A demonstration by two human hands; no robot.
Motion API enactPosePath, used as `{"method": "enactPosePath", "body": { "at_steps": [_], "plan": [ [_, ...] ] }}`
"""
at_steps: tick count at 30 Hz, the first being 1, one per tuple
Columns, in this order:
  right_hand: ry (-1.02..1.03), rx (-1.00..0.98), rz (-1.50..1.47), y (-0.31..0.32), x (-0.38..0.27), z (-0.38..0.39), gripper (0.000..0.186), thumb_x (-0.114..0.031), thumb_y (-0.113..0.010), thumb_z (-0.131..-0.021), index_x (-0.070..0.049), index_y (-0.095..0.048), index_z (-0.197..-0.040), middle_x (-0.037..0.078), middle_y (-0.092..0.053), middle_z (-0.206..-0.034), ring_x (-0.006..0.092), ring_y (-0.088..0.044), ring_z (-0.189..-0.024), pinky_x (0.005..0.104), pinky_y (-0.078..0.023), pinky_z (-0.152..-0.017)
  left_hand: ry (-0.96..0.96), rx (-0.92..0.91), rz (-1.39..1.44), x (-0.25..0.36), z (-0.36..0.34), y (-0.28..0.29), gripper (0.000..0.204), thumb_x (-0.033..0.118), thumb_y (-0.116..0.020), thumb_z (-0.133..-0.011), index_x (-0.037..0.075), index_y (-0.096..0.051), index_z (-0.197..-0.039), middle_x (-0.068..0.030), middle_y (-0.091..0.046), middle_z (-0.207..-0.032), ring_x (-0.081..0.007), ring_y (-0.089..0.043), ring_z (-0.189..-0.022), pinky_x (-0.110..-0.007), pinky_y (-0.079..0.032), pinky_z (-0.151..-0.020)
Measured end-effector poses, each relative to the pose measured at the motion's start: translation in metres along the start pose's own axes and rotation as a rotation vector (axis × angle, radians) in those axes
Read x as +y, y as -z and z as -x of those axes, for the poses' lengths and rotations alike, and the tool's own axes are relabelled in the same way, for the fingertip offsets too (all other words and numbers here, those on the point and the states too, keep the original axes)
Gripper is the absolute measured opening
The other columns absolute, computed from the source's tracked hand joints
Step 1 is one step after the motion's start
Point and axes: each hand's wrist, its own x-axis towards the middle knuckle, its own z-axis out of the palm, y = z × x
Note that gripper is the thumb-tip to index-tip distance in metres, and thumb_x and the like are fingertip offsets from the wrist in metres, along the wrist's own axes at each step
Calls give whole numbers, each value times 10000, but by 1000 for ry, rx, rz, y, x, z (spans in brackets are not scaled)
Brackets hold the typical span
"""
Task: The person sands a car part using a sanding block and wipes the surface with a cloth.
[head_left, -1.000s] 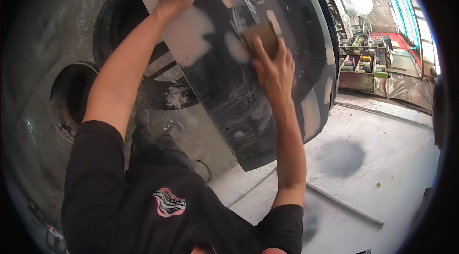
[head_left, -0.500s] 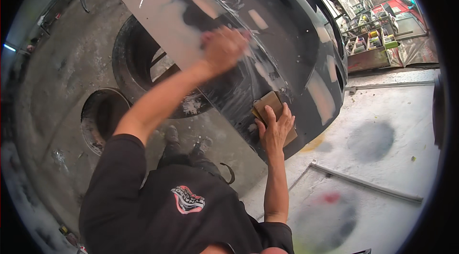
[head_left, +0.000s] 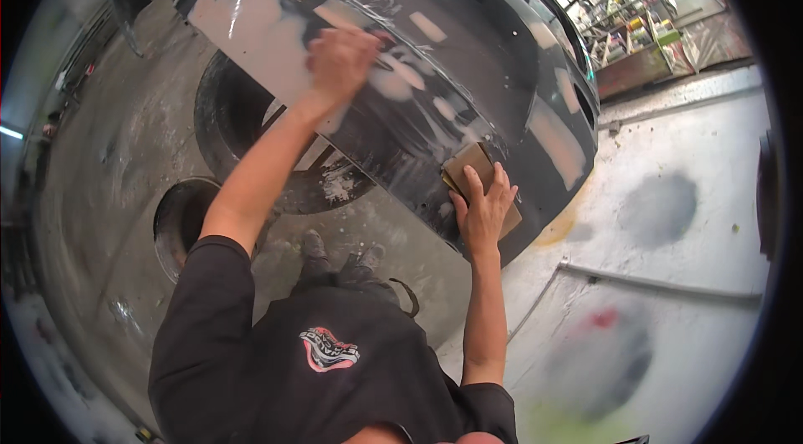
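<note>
Your right hand [head_left: 485,210] lies flat with fingers spread, pressing a tan sanding block [head_left: 477,181] onto the lower edge of the dark car body panel [head_left: 468,51]; the block sits directly under your palm and fingertips, its upper corner poking out past them toward the panel's middle. Your left hand [head_left: 341,63] is up and to the left, well apart from the block, resting on the panel with fingers curled loosely together, blurred, so you cannot tell if it pinches anything. The panel's long axis runs from upper left to lower right, curved, glossy black with matte pale filler patches and wet streaks. The right hand is the nearer one to the block, the left braces higher up. Below the panel a black tyre [head_left: 242,143] lies on the grey dusty floor [head_left: 669,293], near a round dark hole [head_left: 180,222]
</note>
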Motion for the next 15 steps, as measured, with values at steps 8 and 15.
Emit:
{"method": "enactPosePath", "body": {
  "at_steps": [8, 15],
  "plan": [
    [-34, 43, -18, 0, 1, -6, 685, -273, -868, -852, -280, -570, -1469, 213, -423, -1554, 427, -453, -1405, 654, -362, -1157, 133, 92, -151, 10, 4, -14, 172, 262, -683, -997, 170, -715, -1139, -52, -660, -1138, -333, -579, -1095, -490, -471, -918],
    [-156, 218, -409, 23, 35, -29, 704, -283, -868, -866, -151, -573, -1492, 223, -585, -1340, 402, -595, -1205, 510, -480, -1034, -34, -5, 44, 153, 49, -33, 225, 228, -709, -959, 158, -714, -1172, -43, -666, -1161, -313, -576, -1098, -483, -446, -920]
  ]
}}
